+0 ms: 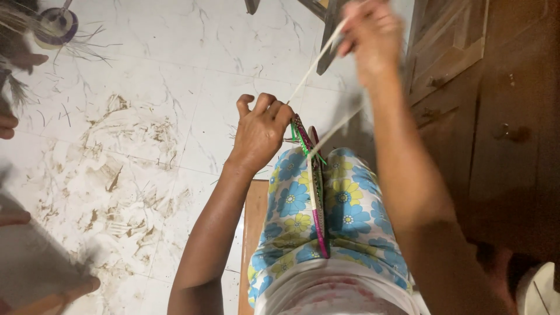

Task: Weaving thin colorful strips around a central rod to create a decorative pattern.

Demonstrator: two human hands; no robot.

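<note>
Pale, flat cane strips (315, 61) run taut from a narrow woven band of pink, green and maroon (315, 192) lying along the floral-clothed lap. The left hand (261, 131) is clenched on the band's upper end. Above the band, the raised right hand (373, 38) pinches the strips, blurred.

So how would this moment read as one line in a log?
left hand: grips top of woven piece on lap | right hand: raised, blurred, pulling pale strip taut | floor: white tile, smudged
</note>
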